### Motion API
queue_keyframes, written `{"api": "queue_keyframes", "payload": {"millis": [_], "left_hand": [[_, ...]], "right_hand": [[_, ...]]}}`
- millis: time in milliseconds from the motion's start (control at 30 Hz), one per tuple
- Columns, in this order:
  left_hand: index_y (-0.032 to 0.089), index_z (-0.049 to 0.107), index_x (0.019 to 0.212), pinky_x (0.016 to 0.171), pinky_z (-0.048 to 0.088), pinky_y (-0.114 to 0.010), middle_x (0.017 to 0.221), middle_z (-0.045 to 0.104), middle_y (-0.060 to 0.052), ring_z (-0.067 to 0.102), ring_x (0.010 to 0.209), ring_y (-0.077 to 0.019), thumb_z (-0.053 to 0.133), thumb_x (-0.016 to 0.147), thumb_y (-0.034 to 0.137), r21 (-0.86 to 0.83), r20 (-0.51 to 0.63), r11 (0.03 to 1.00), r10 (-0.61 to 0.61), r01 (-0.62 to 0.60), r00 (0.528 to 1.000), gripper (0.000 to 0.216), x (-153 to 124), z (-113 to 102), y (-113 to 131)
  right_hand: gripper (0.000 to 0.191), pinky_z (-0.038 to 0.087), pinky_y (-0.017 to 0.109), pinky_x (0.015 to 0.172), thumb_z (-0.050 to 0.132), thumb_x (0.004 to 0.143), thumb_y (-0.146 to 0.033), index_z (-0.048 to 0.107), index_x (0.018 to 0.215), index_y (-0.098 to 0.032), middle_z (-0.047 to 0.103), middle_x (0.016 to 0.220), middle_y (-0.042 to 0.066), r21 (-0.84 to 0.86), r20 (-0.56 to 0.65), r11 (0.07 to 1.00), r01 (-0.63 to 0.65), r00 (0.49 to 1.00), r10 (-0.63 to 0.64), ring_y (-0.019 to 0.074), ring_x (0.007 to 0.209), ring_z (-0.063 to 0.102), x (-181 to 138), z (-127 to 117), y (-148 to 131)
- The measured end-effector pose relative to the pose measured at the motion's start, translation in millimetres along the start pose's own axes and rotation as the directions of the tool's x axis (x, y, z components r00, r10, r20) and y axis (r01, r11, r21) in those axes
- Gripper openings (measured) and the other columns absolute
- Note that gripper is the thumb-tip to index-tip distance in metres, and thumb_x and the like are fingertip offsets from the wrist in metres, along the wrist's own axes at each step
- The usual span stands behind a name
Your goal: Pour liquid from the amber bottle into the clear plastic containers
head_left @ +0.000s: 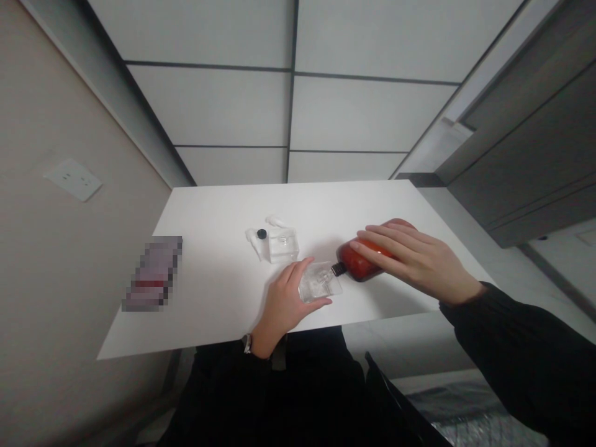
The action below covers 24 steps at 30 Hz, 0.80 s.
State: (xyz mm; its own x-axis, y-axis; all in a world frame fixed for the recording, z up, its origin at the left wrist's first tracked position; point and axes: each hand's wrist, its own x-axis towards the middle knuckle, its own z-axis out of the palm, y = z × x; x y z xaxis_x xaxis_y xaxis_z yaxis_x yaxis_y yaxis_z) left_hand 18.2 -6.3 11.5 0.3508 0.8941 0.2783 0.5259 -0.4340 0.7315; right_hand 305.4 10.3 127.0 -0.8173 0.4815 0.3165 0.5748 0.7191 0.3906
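Observation:
My left hand (pixel 285 302) grips a small clear square bottle (pixel 320 282) standing on the white table (pixel 209 298). My right hand (pixel 410 259) is wrapped over a red bottle (pixel 362 262) tipped on its side, its dark nozzle (pixel 338 269) touching the clear bottle's top. A second clear square bottle (pixel 282 244) stands just behind, with a small black cap (pixel 261 234) and white plastic pieces (pixel 254 239) beside it.
A blurred-out flat object (pixel 153 273) lies at the table's left side. A beige wall with a socket plate (pixel 73 179) runs along the left. Dark cabinets (pixel 526 143) stand to the right, and tiled floor lies beyond the table.

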Motion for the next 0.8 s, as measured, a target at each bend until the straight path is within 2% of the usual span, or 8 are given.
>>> {"api": "queue_keyframes", "payload": {"millis": [333, 567, 700, 800], "left_hand": [[0.028, 0.048, 0.146, 0.109, 0.054, -0.048, 0.140, 0.066, -0.010, 0.065, 0.127, -0.0304, 0.091, 0.076, 0.043, -0.007, 0.004, 1.000, -0.003, 0.003, 1.000, 0.084, -0.5, 0.3, 0.7], [0.030, 0.047, 0.147, 0.109, 0.054, -0.048, 0.140, 0.066, -0.010, 0.065, 0.128, -0.0308, 0.089, 0.078, 0.045, -0.005, -0.002, 1.000, 0.008, -0.008, 1.000, 0.082, -0.1, 0.9, 0.3], [0.030, 0.047, 0.147, 0.110, 0.054, -0.048, 0.139, 0.066, -0.010, 0.065, 0.128, -0.0311, 0.089, 0.078, 0.045, -0.005, -0.006, 1.000, 0.007, -0.007, 1.000, 0.082, 0.1, 1.1, 0.5], [0.029, 0.047, 0.147, 0.110, 0.054, -0.048, 0.139, 0.066, -0.010, 0.066, 0.128, -0.0311, 0.090, 0.077, 0.045, -0.004, -0.004, 1.000, 0.008, -0.008, 1.000, 0.082, 0.3, 1.1, 1.1]], "right_hand": [[0.070, 0.053, 0.043, 0.112, 0.055, 0.098, 0.000, 0.035, 0.161, -0.020, 0.064, 0.148, 0.012, -0.043, 0.015, 0.999, 0.021, 1.000, -0.020, 0.0254, 0.134, 0.062, 0.4, 0.0, 0.8], [0.074, 0.052, 0.044, 0.113, 0.054, 0.098, 0.000, 0.029, 0.164, -0.024, 0.063, 0.148, 0.011, 0.003, 0.018, 1.000, 0.009, 1.000, -0.009, 0.0249, 0.134, 0.062, 1.4, 0.0, 0.9], [0.079, 0.053, 0.044, 0.113, 0.054, 0.098, 0.000, 0.023, 0.167, -0.024, 0.064, 0.148, 0.012, -0.005, 0.019, 1.000, 0.016, 1.000, -0.015, 0.0257, 0.134, 0.062, 3.0, -1.3, 0.4], [0.077, 0.053, 0.043, 0.113, 0.055, 0.098, 0.000, 0.024, 0.166, -0.022, 0.064, 0.147, 0.012, -0.036, 0.021, 0.999, 0.035, 0.999, -0.034, 0.0257, 0.133, 0.063, 5.0, -2.6, 0.3]]}}
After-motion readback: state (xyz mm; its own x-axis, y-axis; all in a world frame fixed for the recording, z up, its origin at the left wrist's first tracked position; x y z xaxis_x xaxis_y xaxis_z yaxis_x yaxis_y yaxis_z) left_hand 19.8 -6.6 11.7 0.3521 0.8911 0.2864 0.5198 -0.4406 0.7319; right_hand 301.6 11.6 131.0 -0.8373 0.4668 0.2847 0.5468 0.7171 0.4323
